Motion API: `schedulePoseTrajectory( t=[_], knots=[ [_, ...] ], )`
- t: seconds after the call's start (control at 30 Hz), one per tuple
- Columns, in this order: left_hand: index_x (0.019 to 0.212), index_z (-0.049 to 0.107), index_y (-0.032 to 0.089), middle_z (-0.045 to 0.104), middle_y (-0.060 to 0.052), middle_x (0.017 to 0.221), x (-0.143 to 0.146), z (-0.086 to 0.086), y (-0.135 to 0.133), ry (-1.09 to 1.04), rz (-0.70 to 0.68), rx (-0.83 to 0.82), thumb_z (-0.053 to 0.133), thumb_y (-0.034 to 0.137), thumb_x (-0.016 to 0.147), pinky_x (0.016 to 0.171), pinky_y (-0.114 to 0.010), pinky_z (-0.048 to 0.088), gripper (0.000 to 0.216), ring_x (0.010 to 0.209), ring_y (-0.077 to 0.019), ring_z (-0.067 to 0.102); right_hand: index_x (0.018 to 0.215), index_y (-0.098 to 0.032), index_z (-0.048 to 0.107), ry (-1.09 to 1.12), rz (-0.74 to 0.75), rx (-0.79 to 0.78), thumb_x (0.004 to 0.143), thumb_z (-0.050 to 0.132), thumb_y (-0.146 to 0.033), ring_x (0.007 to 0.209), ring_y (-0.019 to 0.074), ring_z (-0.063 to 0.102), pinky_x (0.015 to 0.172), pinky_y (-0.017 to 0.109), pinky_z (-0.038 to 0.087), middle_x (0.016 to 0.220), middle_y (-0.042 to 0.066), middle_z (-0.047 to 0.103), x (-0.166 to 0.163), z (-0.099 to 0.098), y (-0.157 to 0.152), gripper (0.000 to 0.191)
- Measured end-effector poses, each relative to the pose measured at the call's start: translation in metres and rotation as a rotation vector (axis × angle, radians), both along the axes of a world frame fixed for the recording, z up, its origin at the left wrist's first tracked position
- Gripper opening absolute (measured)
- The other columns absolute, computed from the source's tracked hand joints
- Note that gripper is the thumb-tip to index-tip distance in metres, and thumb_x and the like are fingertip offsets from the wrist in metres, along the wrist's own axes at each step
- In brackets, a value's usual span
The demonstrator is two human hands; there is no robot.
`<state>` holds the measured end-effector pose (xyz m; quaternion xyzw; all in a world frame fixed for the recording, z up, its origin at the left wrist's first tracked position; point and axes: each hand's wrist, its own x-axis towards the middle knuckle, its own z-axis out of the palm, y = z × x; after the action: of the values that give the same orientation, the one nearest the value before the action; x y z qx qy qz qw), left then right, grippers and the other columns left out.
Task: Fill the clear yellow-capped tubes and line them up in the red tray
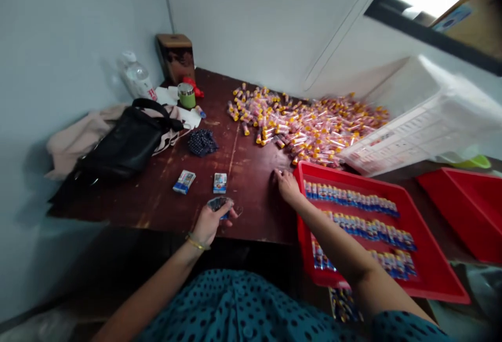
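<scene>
My left hand (pixel 209 220) is curled around a small dark, clear-wrapped packet (pixel 219 205) just above the near edge of the brown table (pixel 157 195). My right hand (pixel 287 185) lies palm down on the table with fingers stretched out, touching the left rim of a red tray (pixel 431 279). The tray holds rows of small blue packets (pixel 349 195). Two loose blue-and-white packets (pixel 184 181) (pixel 220 182) lie on the table beyond my left hand. A big heap of small clear tubes with yellow caps (pixel 306 122) covers the far side of the table.
A black bag (pixel 125 146) on beige cloth sits at the left, with a water bottle (pixel 137 78), a brown box (pixel 175 57) and a green jar (pixel 186 95) behind it. A white plastic crate (pixel 423 122) leans at the right, beside a second red tray (pixel 466 201).
</scene>
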<state>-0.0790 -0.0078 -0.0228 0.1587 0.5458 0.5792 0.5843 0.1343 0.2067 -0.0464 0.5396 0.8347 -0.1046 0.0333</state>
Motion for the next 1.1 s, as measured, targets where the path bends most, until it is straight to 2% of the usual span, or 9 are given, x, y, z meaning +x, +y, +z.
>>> schedulePoseTrajectory(
  t=[0.13,0.3,0.5,0.7,0.8,0.87,0.93,1.0,1.1],
  knots=[
    [0.084,0.068,0.013,0.069,-0.004,0.072,0.006,0.003,0.003,-0.098,-0.052,0.025,0.082,0.043,0.066,0.059,-0.027,0.055,0.038,0.068,-0.0170,0.066,0.140,-0.015,0.042,0.192,0.089,-0.133,0.094,0.042,-0.015,0.090,0.0189,0.064,0.083,0.030,0.049,0.104,0.011,0.066,0.003,0.006,-0.026,0.046],
    [0.084,0.066,0.013,0.068,-0.004,0.075,0.013,0.006,0.000,-0.124,-0.064,0.064,0.078,0.042,0.072,0.060,-0.028,0.055,0.033,0.072,-0.0181,0.067,0.100,-0.018,0.070,0.623,0.262,-0.305,0.089,0.056,-0.029,0.085,0.0132,0.061,0.079,0.026,0.049,0.105,0.007,0.061,-0.006,0.020,-0.078,0.021],
    [0.087,0.066,0.013,0.062,-0.001,0.062,0.023,0.000,0.000,-0.066,-0.147,0.068,0.072,0.036,0.075,0.053,-0.024,0.047,0.027,0.060,-0.0142,0.061,0.101,-0.018,0.063,0.996,0.008,-0.541,0.087,0.054,-0.029,0.078,0.0125,0.057,0.072,0.024,0.048,0.090,0.002,0.060,-0.017,0.036,-0.118,0.020],
    [0.075,0.063,0.014,0.055,0.002,0.049,0.044,0.002,-0.003,0.025,-0.534,0.001,0.066,0.032,0.075,0.040,-0.022,0.030,0.018,0.041,-0.0102,0.048,0.089,-0.018,0.067,0.991,0.219,-0.469,0.085,0.064,-0.032,0.104,0.0172,0.058,0.090,0.028,0.048,0.115,0.007,0.055,-0.031,0.054,-0.142,0.015],
    [0.083,0.066,0.014,0.065,-0.005,0.067,0.028,0.007,0.018,0.004,-0.726,0.049,0.063,0.034,0.077,0.046,-0.024,0.040,0.022,0.054,-0.0153,0.060,0.084,-0.019,0.068,1.034,0.194,-0.456,0.087,0.063,-0.033,0.095,0.0161,0.061,0.083,0.026,0.051,0.113,0.007,0.056,-0.031,0.052,-0.138,0.016],
    [0.098,0.068,0.014,0.071,-0.011,0.088,-0.003,0.016,0.051,0.281,-0.745,0.111,0.062,0.037,0.080,0.057,-0.030,0.049,0.030,0.072,-0.0216,0.067,0.084,-0.019,0.069,1.092,0.106,-0.353,0.088,0.062,-0.037,0.098,0.0180,0.061,0.086,0.028,0.051,0.113,0.008,0.056,-0.026,0.046,-0.125,0.019],
    [0.109,0.066,0.015,0.070,-0.015,0.102,-0.047,0.028,0.092,0.887,-0.487,0.076,0.059,0.040,0.085,0.069,-0.034,0.052,0.035,0.089,-0.0265,0.067,0.082,-0.020,0.068,1.125,0.023,-0.250,0.087,0.063,-0.042,0.101,0.0202,0.060,0.090,0.030,0.049,0.111,0.008,0.057,-0.018,0.039,-0.109,0.023],
    [0.126,0.057,0.013,0.056,-0.023,0.131,-0.092,0.038,0.131,1.162,-0.314,0.001,0.055,0.036,0.090,0.089,-0.042,0.046,0.042,0.122,-0.0348,0.051,0.079,-0.019,0.067,1.145,-0.036,-0.197,0.086,0.064,-0.045,0.100,0.0212,0.060,0.091,0.032,0.049,0.108,0.009,0.057,-0.010,0.032,-0.095,0.027],
    [0.124,0.057,0.012,0.054,-0.026,0.131,-0.141,0.039,0.170,1.608,-0.273,-0.205,0.050,0.034,0.093,0.094,-0.045,0.041,0.039,0.127,-0.0379,0.045,0.076,-0.019,0.064,1.151,-0.049,-0.181,0.085,0.064,-0.047,0.097,0.0213,0.061,0.089,0.032,0.049,0.106,0.009,0.057,-0.004,0.026,-0.087,0.030]
  ],
)
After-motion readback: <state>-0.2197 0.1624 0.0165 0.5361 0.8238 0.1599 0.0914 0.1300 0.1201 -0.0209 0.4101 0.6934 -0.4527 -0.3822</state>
